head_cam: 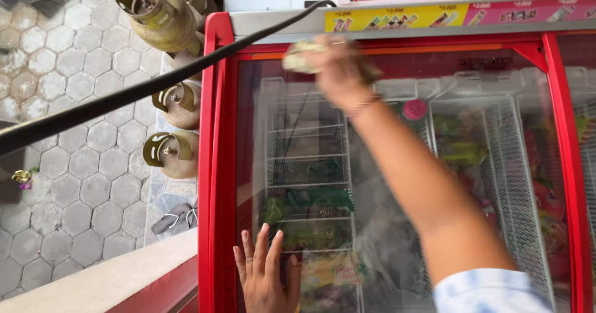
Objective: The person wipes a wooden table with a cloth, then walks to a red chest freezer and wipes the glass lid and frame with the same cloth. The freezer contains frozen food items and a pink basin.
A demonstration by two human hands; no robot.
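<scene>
Freezer (214,164), red-framed with a glass lid (298,164), fills my view. My right hand (338,71) grips a blurred cloth (301,57) at the lid's far edge, my outstretched arm crossing it. My left hand (264,276) lies open, flat on the near left glass.

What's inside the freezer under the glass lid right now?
Under the glass lid: white wire baskets and colourful packets. The right arm and glare hide the middle.

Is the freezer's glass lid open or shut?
Shut, it seems: the glass lid spans the red frame, left hand flat on it, right hand pressing a cloth on it.
</scene>
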